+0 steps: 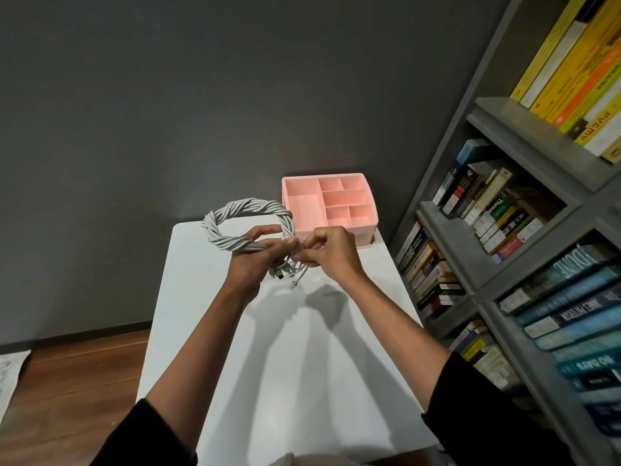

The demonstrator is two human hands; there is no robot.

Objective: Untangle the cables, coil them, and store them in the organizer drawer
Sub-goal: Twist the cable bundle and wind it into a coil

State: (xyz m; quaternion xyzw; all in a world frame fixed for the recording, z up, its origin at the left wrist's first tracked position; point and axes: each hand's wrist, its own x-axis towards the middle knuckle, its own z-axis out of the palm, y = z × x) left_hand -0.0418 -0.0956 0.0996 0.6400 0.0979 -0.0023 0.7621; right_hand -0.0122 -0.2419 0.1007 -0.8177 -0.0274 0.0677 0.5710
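At the lower left of the frame is a strip of brown wooden floor. Next to it a white table runs up the middle of the picture.

Above the far part of the table, just left of center, the grey cables are held up in the air. They are twisted together like a rope and bent into a round ring. The left hand holds the bottom of the ring, with its fingers curled around the strands. Some loose ends with small plugs hang down below this hand.

Just to the right, the right hand pinches a cable end with its fingertips, close against the ring and touching the left hand.

Up and to the right of the hands, the pink organizer sits on the far end of the table. Its top boxes look bare. A drawer cannot be made out from here.

The grey bookshelf full of books fills the right side.

The step in hand looks like coiling: the ring is made, and the ends are not tucked in yet. The next move probably calls for wrapping those ends so the ring stays shut, then carrying it up and right to the organizer. The ring looks big for the small boxes, so it may need squeezing smaller.
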